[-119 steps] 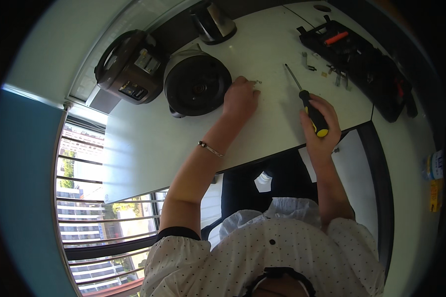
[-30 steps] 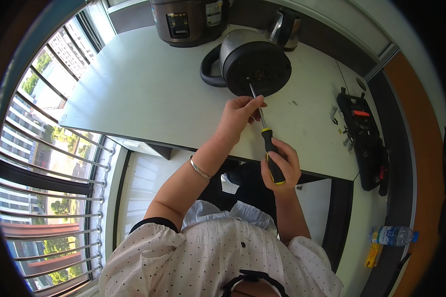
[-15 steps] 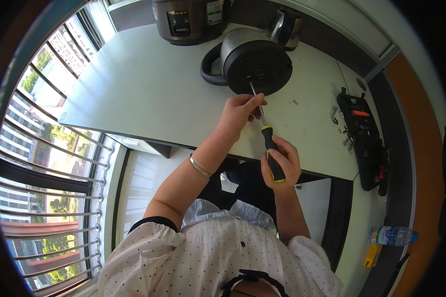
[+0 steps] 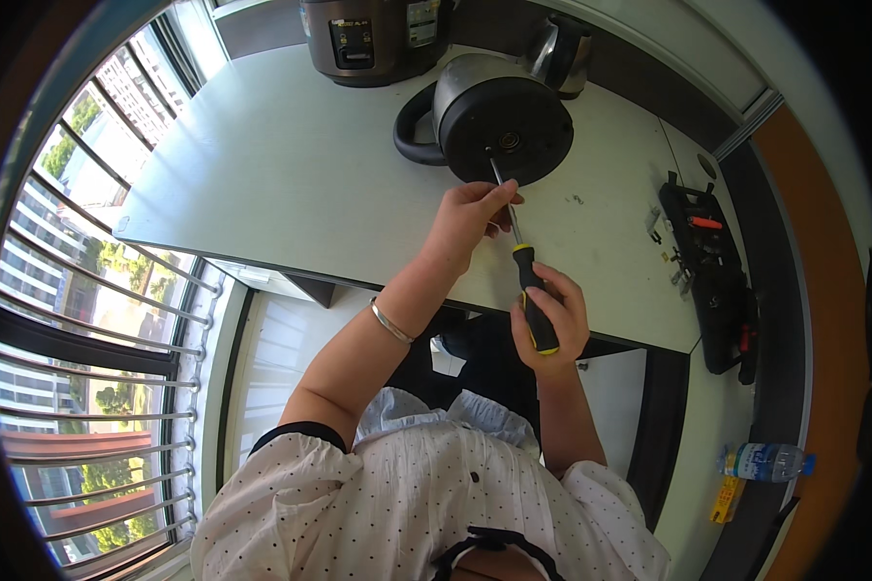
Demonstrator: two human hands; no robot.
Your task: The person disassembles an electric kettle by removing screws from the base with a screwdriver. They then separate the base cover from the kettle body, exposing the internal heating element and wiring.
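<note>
An electric kettle (image 4: 543,136) lies on its side on the table, its round black base turned toward me and its black handle to the left. The tip of a black and yellow screwdriver (image 4: 524,259) rests at the base, left of the ring-shaped socket in its middle. My left hand (image 4: 465,221) pinches the metal shaft between thumb and fingers, close below the base. Around the grip, my right hand (image 4: 562,324) is closed with the fingers wrapped on it. Whatever screw sits under the tip is too small to make out.
Several small dark bits, perhaps screws, (image 4: 575,199) lie right of the kettle. Farther right is an open black tool case (image 4: 707,261) with loose pieces beside it. A rice cooker (image 4: 378,48) and a metal jug (image 4: 560,58) stand behind. A plastic bottle (image 4: 770,462) lies at the lower right.
The kettle and the screwdriver have shifted very slightly to the right. Both hands keep the same hold on the screwdriver.
</note>
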